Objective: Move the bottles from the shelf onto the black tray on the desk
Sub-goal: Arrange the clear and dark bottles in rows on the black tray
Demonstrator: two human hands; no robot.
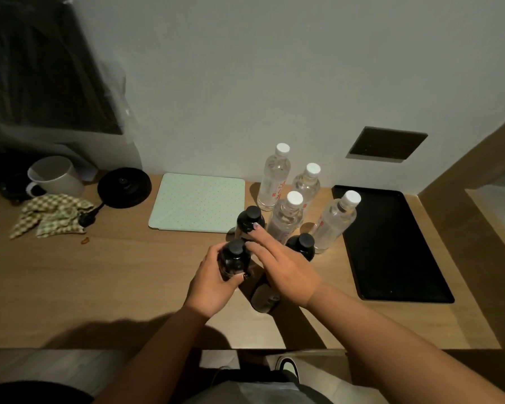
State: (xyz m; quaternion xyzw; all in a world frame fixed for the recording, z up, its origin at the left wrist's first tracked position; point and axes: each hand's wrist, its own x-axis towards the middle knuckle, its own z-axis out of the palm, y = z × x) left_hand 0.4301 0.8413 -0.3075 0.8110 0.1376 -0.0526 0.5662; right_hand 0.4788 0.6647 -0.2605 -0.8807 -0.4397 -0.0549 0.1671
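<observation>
I see the wooden bench (99,287) spreading under both my hands. To the right of my right hand lies the black tray (391,249), flat on the bench and bare of bottles. To the left of my left hand, further back, sits a pale green dotted pad (199,199), and beyond it a round black base (124,186), a white mug (56,174) and a crumpled checked cloth (53,215).

Just ahead of my right hand stand four clear water bottles (286,214) with white caps, grouped close together on the bench, left of the tray and not on it. Three dark bottles with black caps stand there too: one (250,220) straight ahead of my fingers, one (302,246) just right of my right hand, and one in my left hand. A fourth dark shape (264,295) shows beneath my right wrist; I cannot tell clearly what it is.

My left hand (213,284) is wrapped round the dark bottle (233,259), fingers and thumb curled about its body. My right hand (286,266) is spread, fingers straight and reaching forward, one fingertip (255,227) touching the dark bottle ahead, gripping nothing that I can see.
</observation>
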